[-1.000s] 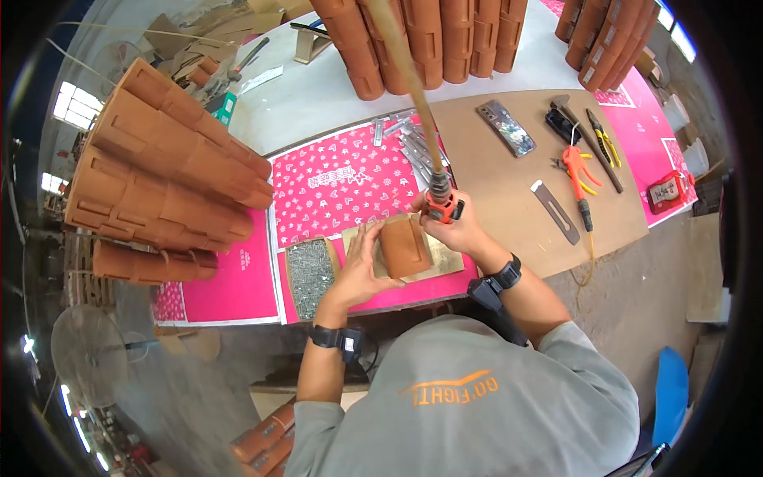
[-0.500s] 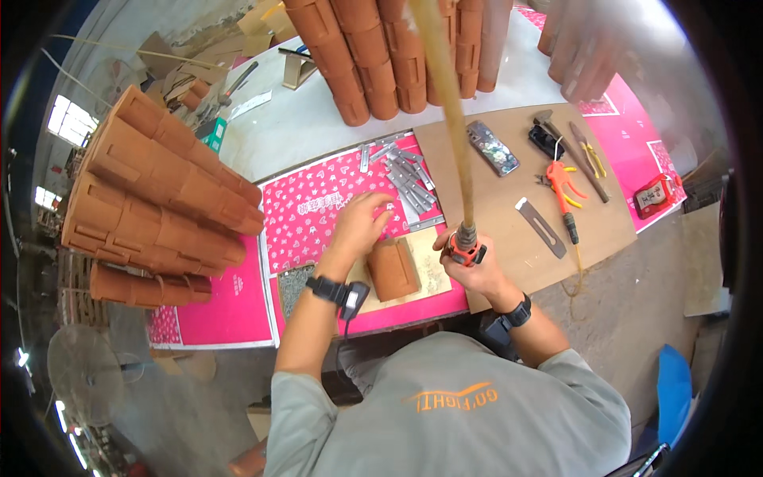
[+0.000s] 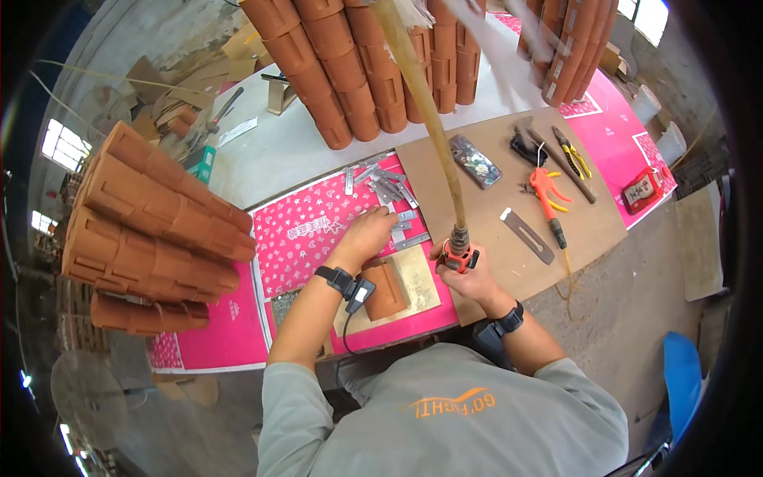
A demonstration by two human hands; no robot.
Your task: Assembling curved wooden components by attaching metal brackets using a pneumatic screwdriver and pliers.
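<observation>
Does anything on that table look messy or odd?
Mostly the metal strips by the left hand: they lie criss-crossed at uneven angles, while the brown cylinders beyond form neat columns. I see no obvious spill or damage.

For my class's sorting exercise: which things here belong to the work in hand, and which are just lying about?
Seemingly in use:
orange-red tool, held in the right grip
metal strips, near the left grip
brown curved piece on a pale board

Apparently lying about:
phone
yellow-handled pliers
red container
</observation>
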